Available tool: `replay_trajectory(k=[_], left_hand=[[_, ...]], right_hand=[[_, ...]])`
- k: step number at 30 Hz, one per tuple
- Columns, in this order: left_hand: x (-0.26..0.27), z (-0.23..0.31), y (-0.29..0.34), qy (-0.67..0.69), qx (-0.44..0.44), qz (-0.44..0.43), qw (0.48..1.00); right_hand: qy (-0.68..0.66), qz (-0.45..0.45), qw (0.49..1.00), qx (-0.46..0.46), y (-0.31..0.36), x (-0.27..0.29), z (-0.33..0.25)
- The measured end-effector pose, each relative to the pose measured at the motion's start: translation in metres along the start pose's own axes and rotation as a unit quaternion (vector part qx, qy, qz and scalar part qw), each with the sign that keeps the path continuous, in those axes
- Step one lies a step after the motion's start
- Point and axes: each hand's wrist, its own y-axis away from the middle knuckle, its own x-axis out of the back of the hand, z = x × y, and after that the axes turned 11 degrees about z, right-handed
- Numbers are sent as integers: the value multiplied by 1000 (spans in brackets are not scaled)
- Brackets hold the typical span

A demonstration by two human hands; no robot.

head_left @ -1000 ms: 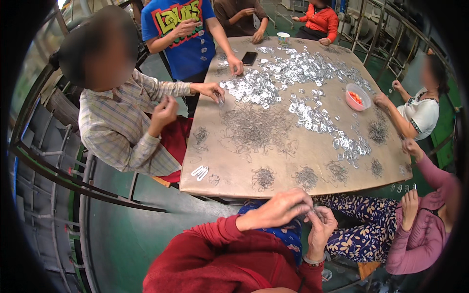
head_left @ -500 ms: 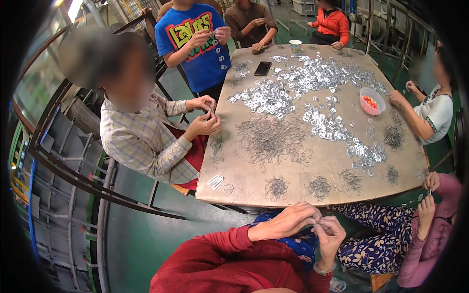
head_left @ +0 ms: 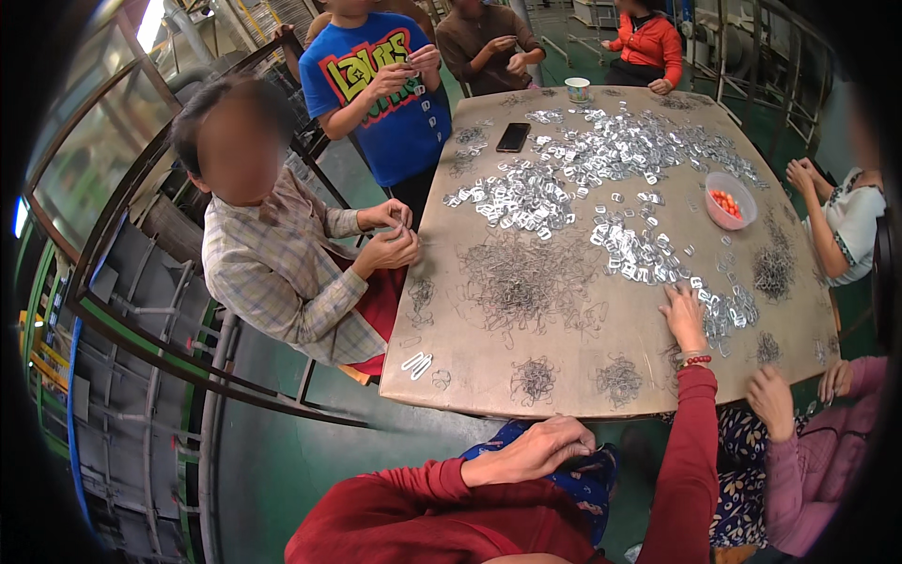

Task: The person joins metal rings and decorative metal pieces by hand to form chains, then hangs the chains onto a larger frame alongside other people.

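Observation:
My left hand [head_left: 540, 450] rests low over my lap, in front of the near table edge. Its fingers are curled together, and whatever is in them is hidden. My right arm stretches across the table, with a red bead bracelet at the wrist. The right hand [head_left: 686, 318] is palm down with its fingers apart, their tips at the edge of a pile of flat silver metal buckles [head_left: 635, 250]. More loose buckles [head_left: 728, 312] lie just right of that hand. Thin bent wire pieces [head_left: 520, 287] form a wide heap left of it, with small wire clumps [head_left: 619, 379] near the front edge.
Around the brown table [head_left: 489, 385] several people work with their own hands. On it stand a clear bowl of orange pieces [head_left: 724, 202], a phone [head_left: 513, 137] and a paper cup [head_left: 577, 89]. White loops [head_left: 416, 365] lie at the near left corner.
My hands were together over my lap, pinching something small. The right has moved away, forward onto the table to the buckles; the left stays low. The neighbour at right has shifted their hands.

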Motion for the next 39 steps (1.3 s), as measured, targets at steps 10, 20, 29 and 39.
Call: replay_trajectory(k=[10, 20, 29, 39], left_hand=[[-2, -2, -2, -2, 2, 3, 1000], [-6, 1, 5, 3, -49, 10, 999], [-10, -10, 19, 22, -26, 1, 999], [-13, -23, 14, 29, -98, 48, 994]], right_hand=[[-253, 135, 957, -48, 5, -20, 18], [-141, 104, 984, 43, 28, -37, 31], [-308, 115, 940, -88, 39, 11, 22], [-770, 84, 536, -335, 177, 141, -58]])
